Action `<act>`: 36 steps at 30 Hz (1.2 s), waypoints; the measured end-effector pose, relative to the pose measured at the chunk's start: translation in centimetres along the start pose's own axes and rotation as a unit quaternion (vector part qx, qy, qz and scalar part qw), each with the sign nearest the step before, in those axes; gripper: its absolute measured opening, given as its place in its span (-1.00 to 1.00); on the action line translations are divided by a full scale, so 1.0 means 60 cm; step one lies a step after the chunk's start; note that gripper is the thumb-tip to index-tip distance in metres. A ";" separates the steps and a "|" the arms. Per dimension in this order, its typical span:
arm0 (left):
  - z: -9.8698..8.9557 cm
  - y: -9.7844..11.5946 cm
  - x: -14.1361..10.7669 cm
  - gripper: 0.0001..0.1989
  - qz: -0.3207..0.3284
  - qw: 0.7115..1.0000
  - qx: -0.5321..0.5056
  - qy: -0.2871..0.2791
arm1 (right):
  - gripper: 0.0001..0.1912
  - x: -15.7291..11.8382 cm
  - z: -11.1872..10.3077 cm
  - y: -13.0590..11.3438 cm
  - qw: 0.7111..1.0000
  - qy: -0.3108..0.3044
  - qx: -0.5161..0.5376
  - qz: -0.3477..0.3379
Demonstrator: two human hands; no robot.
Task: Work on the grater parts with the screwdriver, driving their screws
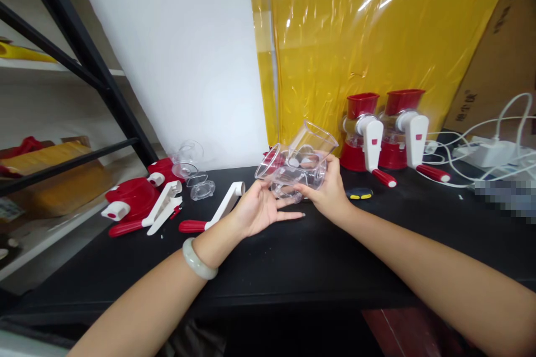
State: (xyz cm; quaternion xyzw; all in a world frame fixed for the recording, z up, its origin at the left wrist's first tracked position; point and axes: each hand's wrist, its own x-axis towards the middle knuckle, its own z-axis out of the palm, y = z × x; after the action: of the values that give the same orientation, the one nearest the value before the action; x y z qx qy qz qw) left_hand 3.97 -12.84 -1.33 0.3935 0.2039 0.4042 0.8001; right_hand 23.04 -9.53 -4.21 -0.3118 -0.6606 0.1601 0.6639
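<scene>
A clear plastic grinder housing [295, 164], with a chute and a round open end, is held tilted above the black table. My right hand [329, 189] is closed around its right side, thumb on the near face. Under its lower left edge is my left hand [262, 209], palm up, thumb and fingers against the plastic and two fingers stretched out to the right. The fingertips behind the housing are partly hidden. Just left of my left hand lies a white crank handle with a red grip [218, 209].
Red bases [136, 196], another crank handle [165, 206] and clear rings [202, 188] lie at left. Two assembled red-and-white grinders [363, 131] stand at back right. Nearby are a black-and-yellow object [360, 194], a power strip [489, 150] and white cables.
</scene>
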 end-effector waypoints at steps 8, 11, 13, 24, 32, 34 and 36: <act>0.012 -0.006 -0.006 -0.58 0.056 0.996 0.059 0.038 | -0.21 0.002 0.003 0.009 0.997 0.039 0.002 0.062; 0.012 -0.013 -0.005 -0.56 0.092 0.985 0.124 0.082 | -0.21 0.003 0.002 0.012 0.997 0.033 0.019 0.074; 0.010 -0.015 -0.005 -0.55 0.107 0.979 0.148 0.089 | -0.21 0.003 0.002 0.012 0.997 0.030 0.022 0.073; 0.008 -0.016 -0.005 -0.51 0.119 0.970 0.191 0.091 | -0.21 0.004 0.004 0.005 0.996 0.029 0.025 0.083; 0.000 -0.023 0.000 -0.49 0.131 0.967 0.192 0.108 | -0.23 0.004 0.004 0.005 0.997 0.026 0.015 0.077; -0.004 -0.025 0.004 -0.50 0.138 0.965 0.195 0.112 | -0.22 0.004 0.004 0.004 0.997 0.025 0.009 0.074; -0.009 -0.027 0.009 -0.49 0.145 0.963 0.200 0.107 | -0.22 0.003 0.004 0.004 0.997 0.026 0.004 0.069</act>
State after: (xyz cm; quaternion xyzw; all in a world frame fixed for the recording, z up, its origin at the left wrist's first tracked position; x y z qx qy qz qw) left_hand 4.72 -12.76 -2.95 0.5253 0.3055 0.5063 0.6119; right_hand 22.84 -9.18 -4.24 -0.3581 -0.6191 0.2002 0.6696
